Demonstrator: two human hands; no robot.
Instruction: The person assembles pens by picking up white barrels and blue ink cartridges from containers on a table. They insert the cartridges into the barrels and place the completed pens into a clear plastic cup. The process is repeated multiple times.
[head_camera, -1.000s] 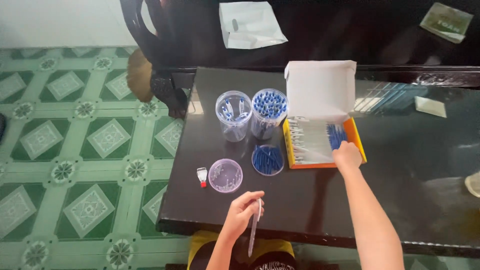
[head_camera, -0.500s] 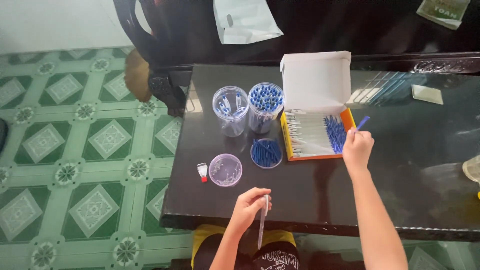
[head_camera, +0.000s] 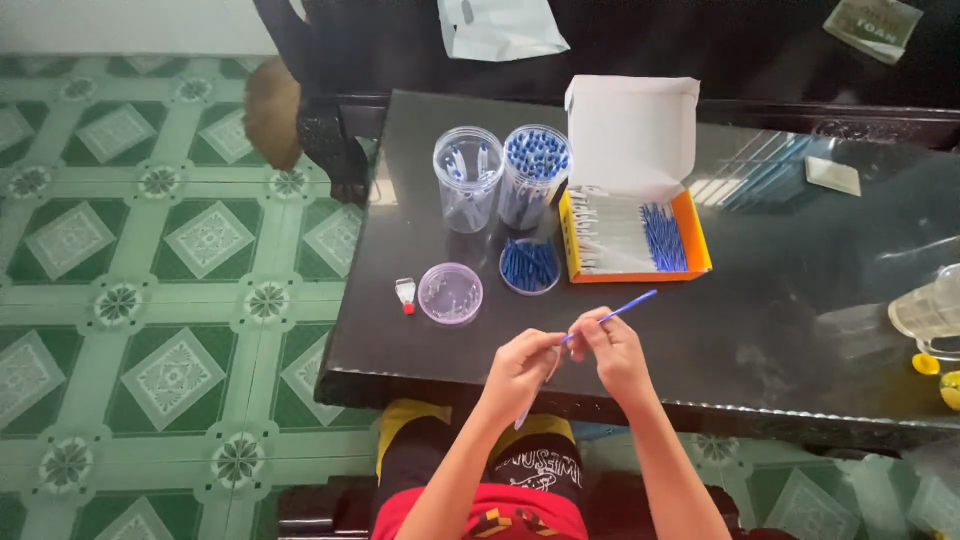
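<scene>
Right hand (head_camera: 618, 352) grip pinching blue refill (head_camera: 612, 314), tip angled up-right; left hand (head_camera: 522, 366) grip pinching clear tube (head_camera: 537, 392). Orange box (head_camera: 634, 236), white lid raised, behind on counter (head_camera: 800, 300).

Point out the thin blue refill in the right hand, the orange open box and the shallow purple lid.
thin blue refill (head_camera: 628, 305): head view, on its free shaft.
orange open box (head_camera: 700, 240): head view, on its right wall.
shallow purple lid (head_camera: 450, 293): head view, on its middle.
</scene>
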